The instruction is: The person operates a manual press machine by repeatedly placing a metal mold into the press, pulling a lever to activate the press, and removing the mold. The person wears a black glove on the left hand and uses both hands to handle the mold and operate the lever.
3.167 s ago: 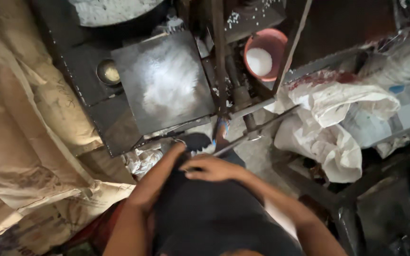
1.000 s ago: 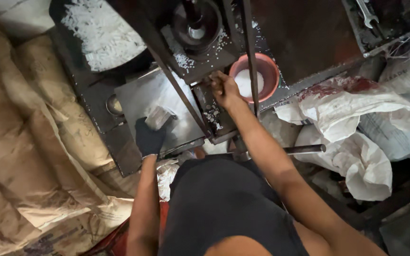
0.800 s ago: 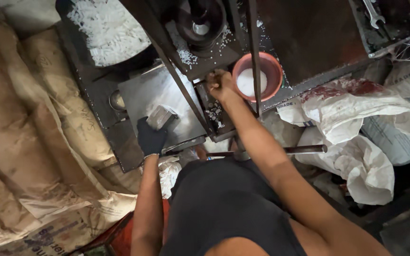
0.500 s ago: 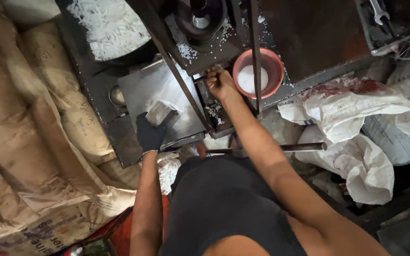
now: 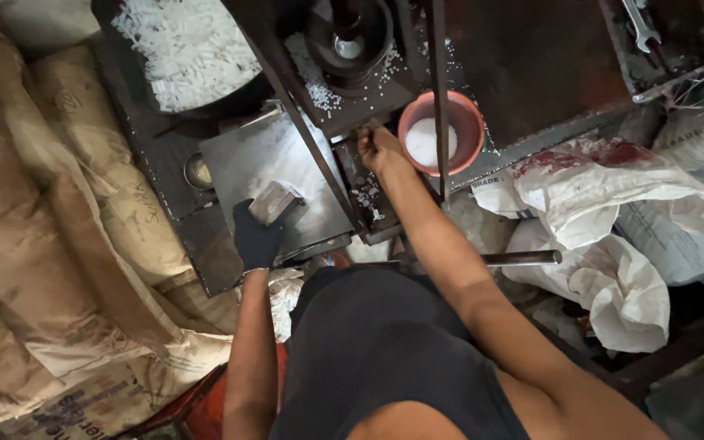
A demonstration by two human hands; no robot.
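Head view, looking down on a press bench. Left hand (image 5: 256,238), in a dark glove, centre-left of frame, grips a small grey metal block (image 5: 275,201) that rests on a flat steel plate (image 5: 238,155); fingers wrap the block's near end from below, thumb side hidden. Right hand (image 5: 380,149), bare, upper centre, is clenched at the edge of the press bed (image 5: 344,102), just left of a pink bowl (image 5: 466,122) holding white granules; what it grasps, if anything, cannot be made out. White pellets (image 5: 181,45) fill a dark pan at upper left and lie scattered round the die (image 5: 349,37) at top centre. A steel bar (image 5: 523,258) lies across centre-right, w/ white sacks (image 5: 613,212) at right and brown sacks (image 5: 50,244) down the left. Handling, judged: the block looks solid metal, so stiff, dense for its size, not fragile; dusty faces may be slippery, and the glove hints at heat or sharp edges. Best hold is prob. across the two long side faces, full-finger grip, keeping it low over the plate.
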